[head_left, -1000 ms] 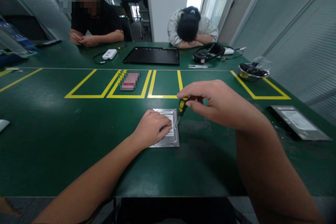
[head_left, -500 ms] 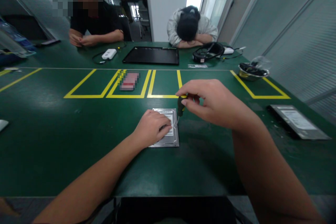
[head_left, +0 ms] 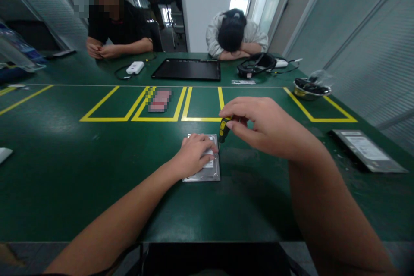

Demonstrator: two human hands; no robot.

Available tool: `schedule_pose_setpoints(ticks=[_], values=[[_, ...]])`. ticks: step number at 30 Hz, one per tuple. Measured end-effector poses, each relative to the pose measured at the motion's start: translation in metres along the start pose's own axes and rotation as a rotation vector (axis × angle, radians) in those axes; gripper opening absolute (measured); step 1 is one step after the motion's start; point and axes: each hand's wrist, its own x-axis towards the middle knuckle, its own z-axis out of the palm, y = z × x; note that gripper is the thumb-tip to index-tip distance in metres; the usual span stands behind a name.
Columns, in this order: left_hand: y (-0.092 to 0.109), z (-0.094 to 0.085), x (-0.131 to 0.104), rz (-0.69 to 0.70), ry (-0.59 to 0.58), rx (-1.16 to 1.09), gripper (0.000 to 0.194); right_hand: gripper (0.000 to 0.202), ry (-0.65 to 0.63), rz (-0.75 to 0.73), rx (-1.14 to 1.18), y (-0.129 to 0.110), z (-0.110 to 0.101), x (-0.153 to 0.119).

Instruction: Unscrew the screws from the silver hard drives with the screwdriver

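A silver hard drive with a white label lies flat on the green table. My left hand rests on top of it with the fingers spread toward its right edge, covering much of the label. In my right hand is a screwdriver with a dark green and yellow handle, held by the fingertips. It stands slightly tilted, its thin shaft pointing down at the drive's right edge, near my left fingertips. Whether the tip sits in a screw cannot be made out.
Another drive lies at the right. A bowl of dark items, a black flat panel, a black headset and a blurred pink object are further back. Two people sit across the table.
My left hand has moved slightly up and right over the drive, its fingertips now nearer the right edge. The screwdriver handle has turned, showing more yellow, and my right hand has shifted slightly right.
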Motion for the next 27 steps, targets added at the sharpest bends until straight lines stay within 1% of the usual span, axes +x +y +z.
schedule_pose_setpoints(ticks=[4, 8, 12, 15, 19, 24, 27], values=[[0.000, -0.003, 0.005, -0.024, -0.082, -0.011, 0.017, 0.023, 0.016, -0.006, -0.008, 0.001, 0.001, -0.001], [-0.002, -0.006, 0.012, -0.010, -0.150, -0.005, 0.018, 0.014, -0.007, -0.042, -0.006, 0.000, 0.001, 0.000], [-0.002, -0.010, 0.018, -0.004, -0.206, -0.018, 0.019, 0.016, 0.013, -0.033, -0.016, -0.001, 0.000, -0.001], [-0.001, -0.013, 0.019, 0.000, -0.220, -0.032, 0.019, 0.021, 0.022, -0.022, -0.020, -0.001, -0.001, -0.003], [0.000, -0.015, 0.021, -0.008, -0.241, -0.041, 0.019, 0.021, 0.020, -0.031, -0.002, -0.001, -0.002, -0.003], [-0.002, -0.014, 0.021, -0.021, -0.238, -0.042, 0.018, 0.023, -0.002, -0.091, 0.030, -0.002, -0.002, -0.002], [-0.003, -0.012, 0.020, -0.017, -0.235, -0.050, 0.019, 0.021, -0.014, -0.090, 0.017, -0.003, -0.003, -0.001]])
